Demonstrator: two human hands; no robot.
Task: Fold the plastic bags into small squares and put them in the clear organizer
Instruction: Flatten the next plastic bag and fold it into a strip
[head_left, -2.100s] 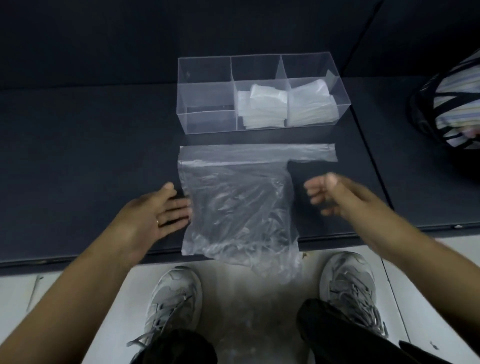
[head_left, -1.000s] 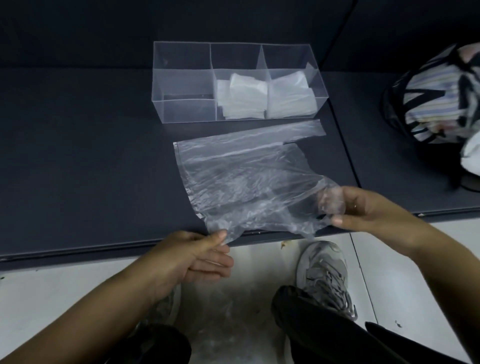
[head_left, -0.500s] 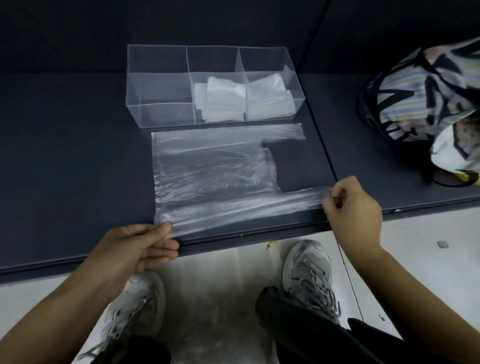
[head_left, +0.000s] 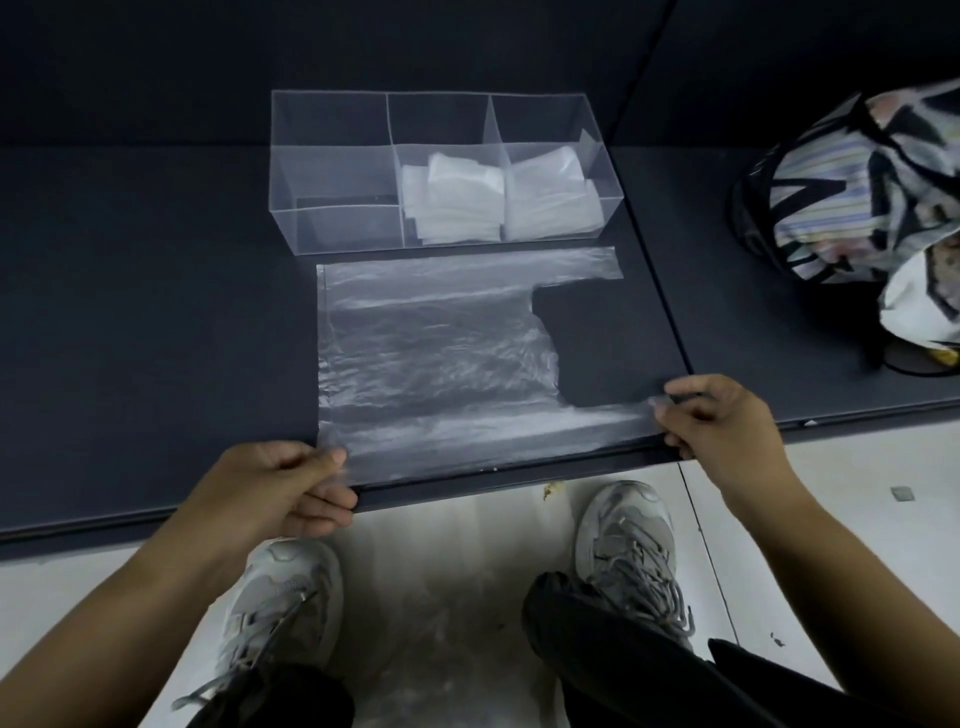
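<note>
Hands pinching near edge of thin clear plastic bag (head_left: 436, 358): left hand (head_left: 280, 488) and right hand (head_left: 722, 415) should tension evenly before folding on dark tabletop (head_left: 156, 312).

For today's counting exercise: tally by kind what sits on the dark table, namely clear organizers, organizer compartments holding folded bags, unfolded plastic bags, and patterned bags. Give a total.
Clear organizer: 1
Compartments with folded bags: 2
Unfolded plastic bag: 1
Patterned bag: 1
Total: 5
</note>
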